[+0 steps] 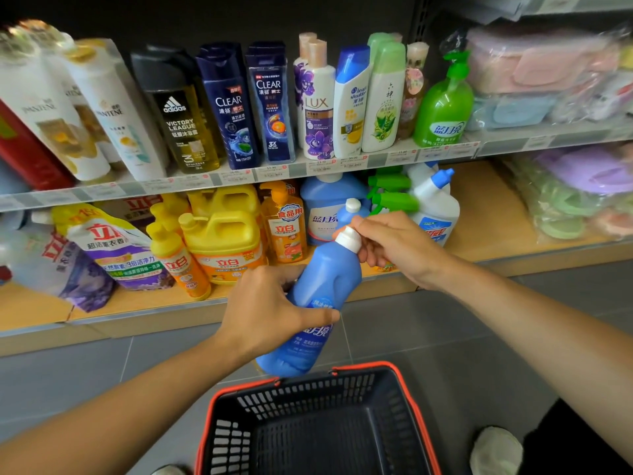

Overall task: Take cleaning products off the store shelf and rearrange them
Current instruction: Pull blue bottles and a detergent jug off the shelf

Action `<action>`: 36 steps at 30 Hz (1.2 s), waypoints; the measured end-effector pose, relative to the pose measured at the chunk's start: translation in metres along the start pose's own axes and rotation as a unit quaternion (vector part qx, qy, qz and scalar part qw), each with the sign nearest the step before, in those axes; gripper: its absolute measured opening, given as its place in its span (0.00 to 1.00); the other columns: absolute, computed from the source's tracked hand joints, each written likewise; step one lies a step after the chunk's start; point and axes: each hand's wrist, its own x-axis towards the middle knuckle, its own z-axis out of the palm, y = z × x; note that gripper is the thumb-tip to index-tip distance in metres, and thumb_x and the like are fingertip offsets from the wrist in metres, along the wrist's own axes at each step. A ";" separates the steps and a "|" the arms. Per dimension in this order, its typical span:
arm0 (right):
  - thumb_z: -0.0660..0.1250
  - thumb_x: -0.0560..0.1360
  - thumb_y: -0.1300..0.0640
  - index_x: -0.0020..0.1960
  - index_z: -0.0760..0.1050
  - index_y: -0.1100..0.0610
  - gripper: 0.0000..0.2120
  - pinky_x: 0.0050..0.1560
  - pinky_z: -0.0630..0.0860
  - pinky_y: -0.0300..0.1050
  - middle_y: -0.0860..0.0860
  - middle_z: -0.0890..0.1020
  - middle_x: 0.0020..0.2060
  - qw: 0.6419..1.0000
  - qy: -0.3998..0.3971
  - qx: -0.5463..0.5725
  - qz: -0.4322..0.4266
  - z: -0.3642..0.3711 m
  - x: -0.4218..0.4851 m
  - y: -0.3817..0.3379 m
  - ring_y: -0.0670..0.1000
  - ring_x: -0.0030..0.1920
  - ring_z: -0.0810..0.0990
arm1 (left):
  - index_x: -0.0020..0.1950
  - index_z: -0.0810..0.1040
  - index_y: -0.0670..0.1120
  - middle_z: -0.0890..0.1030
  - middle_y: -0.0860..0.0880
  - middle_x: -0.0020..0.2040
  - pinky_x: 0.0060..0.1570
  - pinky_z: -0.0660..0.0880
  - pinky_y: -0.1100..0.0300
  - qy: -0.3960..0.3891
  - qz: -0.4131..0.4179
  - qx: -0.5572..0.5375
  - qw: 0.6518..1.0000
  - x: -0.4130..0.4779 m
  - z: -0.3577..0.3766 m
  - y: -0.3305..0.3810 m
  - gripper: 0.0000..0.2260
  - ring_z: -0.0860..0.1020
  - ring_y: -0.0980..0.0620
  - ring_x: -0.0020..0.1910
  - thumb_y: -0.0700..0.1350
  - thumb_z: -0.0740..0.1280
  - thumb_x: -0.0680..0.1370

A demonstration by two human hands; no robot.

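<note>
Left hand [270, 310]: wrapped round the body of a blue detergent bottle [329, 272], thumb across the label side, fingers curled behind. The forearm enters from the near left, wrist roughly straight.

Right hand [394, 245]: at the top of the same bottle, fingers curled about the white cap [349, 238], back of the hand uppermost. The forearm enters from the near right. Whether the cap is being turned cannot be told.

Bottle: off the shelf, held in the air by both hands, tilted with the cap far and right and the base near. The base shows just past the far rim of a black shopping basket [308, 399] with a red edge, which stands on the grey tiled floor [445, 320].

Lower shelf [486, 217], behind the hands: a large blue detergent jug [325, 207], a smaller blue bottle [351, 209] just beside the right hand, green spray triggers [394, 200] and a white cleaner bottle [435, 200] with a blue angled cap. To the left stand an orange dish-soap bottle [286, 228], yellow jugs [222, 234] and a purple refill pouch [113, 248], which is leaning.

Upper shelf [342, 164]: upright shampoo and body-wash bottles in a row, with a green pump bottle [443, 104] at the right end.
</note>
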 end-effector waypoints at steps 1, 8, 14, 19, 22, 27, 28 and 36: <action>0.59 0.84 0.56 0.42 0.77 0.67 0.19 0.29 0.66 0.40 0.55 0.76 0.29 1.000 -0.002 0.008 -0.001 0.000 -0.001 0.000 0.47 0.27 0.71 | 0.45 0.84 0.51 0.83 0.47 0.35 0.38 0.77 0.41 -0.009 -0.009 -0.041 0.999 0.000 0.000 0.000 0.25 0.80 0.39 0.38 0.67 0.76 0.59; 0.64 0.81 0.65 0.69 0.74 0.45 0.21 0.41 0.79 0.43 0.51 0.79 0.48 0.997 -0.019 0.001 -0.069 -0.001 -0.016 -0.001 0.49 0.41 0.76 | 0.50 0.85 0.42 0.87 0.44 0.44 0.39 0.82 0.54 -0.053 -0.127 -0.305 0.942 0.006 -0.003 0.003 0.20 0.87 0.45 0.43 0.48 0.82 0.62; 0.71 0.77 0.61 0.74 0.62 0.34 0.35 0.52 0.83 0.57 0.50 0.82 0.59 0.991 -0.106 0.075 -0.014 0.015 -0.034 0.012 0.54 0.56 0.84 | 0.55 0.84 0.42 0.87 0.44 0.47 0.36 0.79 0.62 -0.052 -0.167 -0.406 0.897 0.010 -0.006 0.006 0.19 0.86 0.51 0.42 0.48 0.76 0.67; 0.78 0.67 0.61 0.68 0.68 0.34 0.38 0.50 0.82 0.45 0.50 0.84 0.57 0.987 -0.113 0.111 0.015 0.032 -0.049 0.027 0.52 0.56 0.85 | 0.60 0.81 0.42 0.87 0.45 0.50 0.40 0.81 0.58 -0.035 -0.164 -0.453 0.875 0.008 -0.001 0.002 0.22 0.85 0.51 0.44 0.50 0.74 0.69; 0.80 0.65 0.63 0.64 0.75 0.53 0.30 0.52 0.81 0.44 0.52 0.85 0.56 0.985 -0.128 0.116 0.029 0.040 -0.055 0.032 0.51 0.56 0.84 | 0.66 0.76 0.39 0.84 0.43 0.55 0.46 0.82 0.54 -0.028 -0.158 -0.508 0.846 0.009 0.000 0.000 0.25 0.84 0.49 0.49 0.48 0.73 0.72; 0.83 0.60 0.66 0.56 0.80 0.57 0.27 0.47 0.81 0.47 0.52 0.87 0.48 0.995 -0.039 0.085 0.031 0.033 -0.052 0.026 0.50 0.48 0.85 | 0.69 0.74 0.39 0.83 0.44 0.59 0.47 0.82 0.56 -0.008 -0.145 -0.525 0.839 0.016 -0.008 -0.001 0.29 0.84 0.51 0.54 0.49 0.75 0.71; 0.84 0.58 0.65 0.54 0.80 0.57 0.27 0.46 0.82 0.49 0.53 0.87 0.47 0.998 -0.003 0.065 0.027 0.029 -0.050 0.025 0.50 0.46 0.85 | 0.69 0.74 0.40 0.84 0.45 0.59 0.46 0.82 0.58 0.022 -0.153 -0.499 0.853 0.019 -0.013 -0.002 0.31 0.84 0.52 0.54 0.50 0.76 0.70; 0.81 0.56 0.57 0.51 0.82 0.46 0.24 0.43 0.81 0.40 0.45 0.86 0.46 0.987 0.135 0.020 -0.084 0.008 -0.037 0.007 0.45 0.46 0.85 | 0.72 0.75 0.51 0.78 0.54 0.66 0.58 0.79 0.54 0.054 -0.198 -0.377 0.903 0.017 -0.005 -0.010 0.30 0.80 0.51 0.61 0.47 0.77 0.71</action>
